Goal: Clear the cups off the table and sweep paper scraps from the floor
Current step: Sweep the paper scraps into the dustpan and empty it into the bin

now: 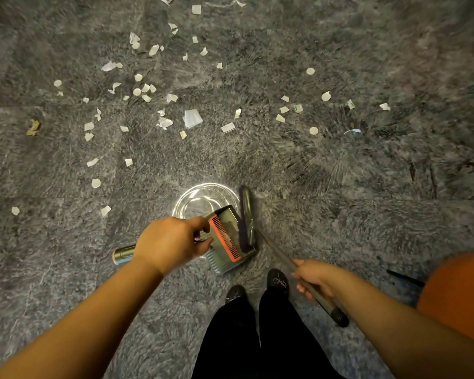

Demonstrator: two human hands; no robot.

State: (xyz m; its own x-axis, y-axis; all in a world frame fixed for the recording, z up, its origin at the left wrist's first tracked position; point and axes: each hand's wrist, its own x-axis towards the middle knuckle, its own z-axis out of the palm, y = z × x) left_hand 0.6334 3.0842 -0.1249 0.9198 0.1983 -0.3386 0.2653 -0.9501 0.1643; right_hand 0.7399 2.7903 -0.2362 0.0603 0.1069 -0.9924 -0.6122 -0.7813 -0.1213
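Gripped broom [260, 236] right hand [316, 280], dustpan [225, 239] left hand [173, 244]; paper scraps [162, 105] lay toward frame top

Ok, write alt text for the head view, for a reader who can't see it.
Seen from above, a person's left hand grips a dustpan handle while the right hand holds a broom whose head rests in the pan. White paper scraps lie scattered across the grey floor ahead.
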